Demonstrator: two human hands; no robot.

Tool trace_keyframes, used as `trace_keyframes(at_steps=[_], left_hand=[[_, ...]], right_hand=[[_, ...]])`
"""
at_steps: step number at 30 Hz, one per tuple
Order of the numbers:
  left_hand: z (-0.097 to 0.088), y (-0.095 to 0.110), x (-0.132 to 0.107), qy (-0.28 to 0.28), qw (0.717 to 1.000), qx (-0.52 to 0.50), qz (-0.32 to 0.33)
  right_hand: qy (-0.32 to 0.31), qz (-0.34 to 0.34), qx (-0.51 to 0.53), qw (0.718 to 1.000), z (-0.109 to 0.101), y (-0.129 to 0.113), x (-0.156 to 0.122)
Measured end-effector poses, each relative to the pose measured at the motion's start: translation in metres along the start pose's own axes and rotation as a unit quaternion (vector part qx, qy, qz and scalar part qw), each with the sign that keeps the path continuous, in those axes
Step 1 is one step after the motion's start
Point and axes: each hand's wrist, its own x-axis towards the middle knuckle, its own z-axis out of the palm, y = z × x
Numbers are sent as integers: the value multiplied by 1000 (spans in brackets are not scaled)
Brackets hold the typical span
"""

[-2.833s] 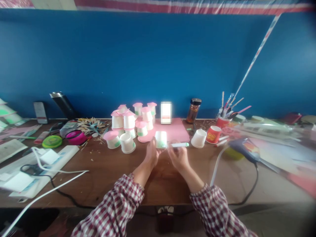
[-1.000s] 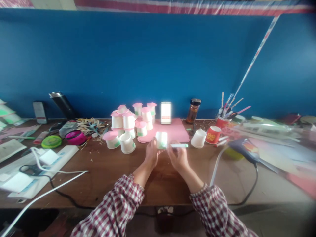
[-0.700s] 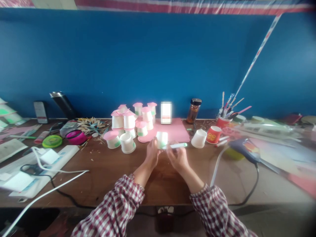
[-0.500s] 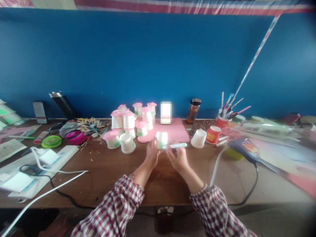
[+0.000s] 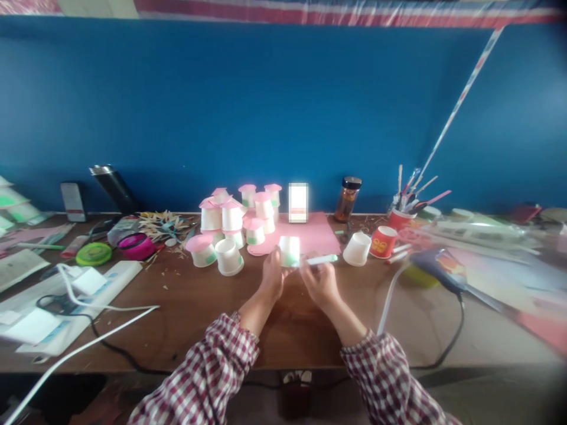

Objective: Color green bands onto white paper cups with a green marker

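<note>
Bottom up, a white paper cup (image 5: pixel 289 249) with a green patch low on its side is gripped by my left hand (image 5: pixel 273 274). My right hand (image 5: pixel 321 282) holds a pale marker (image 5: pixel 322 260) with a green end, its writing side turned toward the cup. A small gap shows between marker and cup. Left of my hands stands a plain upturned paper cup (image 5: pixel 229 258), beside a cluster of paper cups with pink paper roofs (image 5: pixel 231 215). On the right is another white cup (image 5: pixel 357 249).
Pink paper sheets (image 5: pixel 316 230) lie behind my hands. A red cup (image 5: pixel 383 242), a jar with a dark lid (image 5: pixel 349 199) and a glue gun (image 5: pixel 436 267) are to the right. A power strip (image 5: pixel 84 301) with cables lies left, near a pile of wooden sticks (image 5: pixel 163 225).
The marker and my right hand have shifted slightly right, away from the cup. My left hand keeps its grip, and everything else stays nearly the same.
</note>
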Motion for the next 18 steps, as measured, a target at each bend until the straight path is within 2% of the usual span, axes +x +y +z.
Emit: trace_keyframes(at_steps=[5, 9, 18], left_hand=[[0, -1, 1, 3, 1000, -7, -2], [0, -1, 2, -7, 1000, -9, -1], [1, 0, 0, -8, 1000, -6, 1]], right_hand=[[-7, 0, -2, 1000, 0, -1, 1], [18, 10, -13, 1000, -1, -2, 1], [8, 3, -3, 1000, -1, -2, 1]])
